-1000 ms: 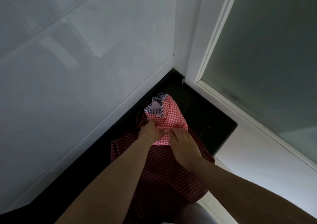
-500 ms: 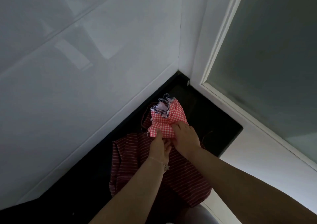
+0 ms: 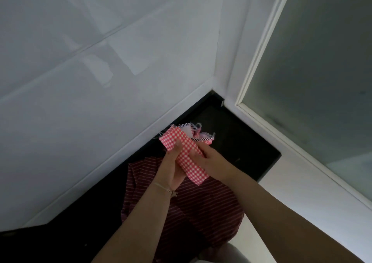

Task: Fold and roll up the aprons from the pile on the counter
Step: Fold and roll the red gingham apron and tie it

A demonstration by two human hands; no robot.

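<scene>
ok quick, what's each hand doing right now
Left hand: holds the checked apron from below, fingers curled round it.
Right hand: grips the same apron's right side.

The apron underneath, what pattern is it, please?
Dark red apron with thin pale stripes; head view.

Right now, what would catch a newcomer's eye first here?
The bright pink checked apron, folded into a narrow strip and held between the left hand and right hand above the black counter. Below them lies a dark red striped apron.
</scene>
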